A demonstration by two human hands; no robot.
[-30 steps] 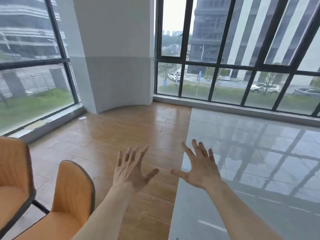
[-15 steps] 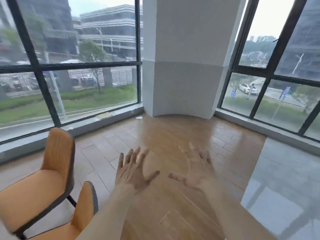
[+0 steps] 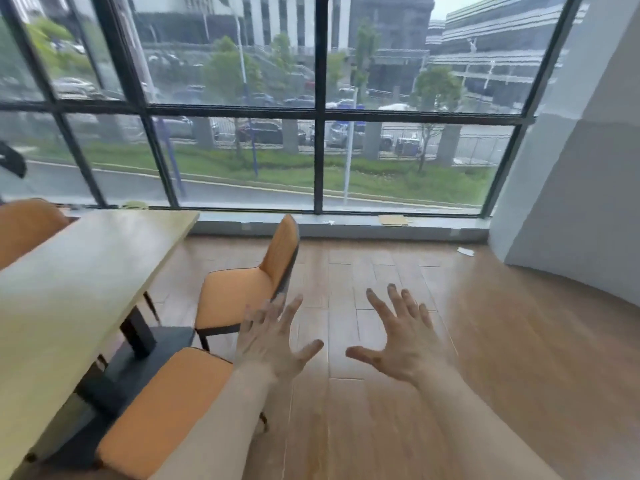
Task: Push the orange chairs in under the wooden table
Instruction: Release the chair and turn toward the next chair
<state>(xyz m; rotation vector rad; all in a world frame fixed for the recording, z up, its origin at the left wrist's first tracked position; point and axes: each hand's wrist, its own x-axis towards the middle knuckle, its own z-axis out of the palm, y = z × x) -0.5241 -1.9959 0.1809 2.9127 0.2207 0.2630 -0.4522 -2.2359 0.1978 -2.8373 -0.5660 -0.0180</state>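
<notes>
A light wooden table point(image 3: 79, 271) on a dark pedestal runs along the left. One orange chair point(image 3: 242, 289) stands off the table's far right corner, seat facing the table, its back toward me. A nearer orange chair point(image 3: 162, 407) sits below it, its seat partly under my left forearm. A third orange chair point(image 3: 24, 226) shows behind the table at far left. My left hand point(image 3: 273, 341) is spread open in the air, just right of the far chair's back edge. My right hand point(image 3: 401, 337) is also spread open above the floor, holding nothing.
Tall black-framed windows point(image 3: 318, 109) line the far side with a low sill below. A white column wall point(image 3: 571, 188) stands at the right. Wood-look floor point(image 3: 450, 341) stretches to the right of the chairs. Small scraps of paper point(image 3: 465, 251) lie near the sill.
The view has swung left: the table and a third chair have come into sight, and the column has slid to the right edge. Both hands stay spread open in front.
</notes>
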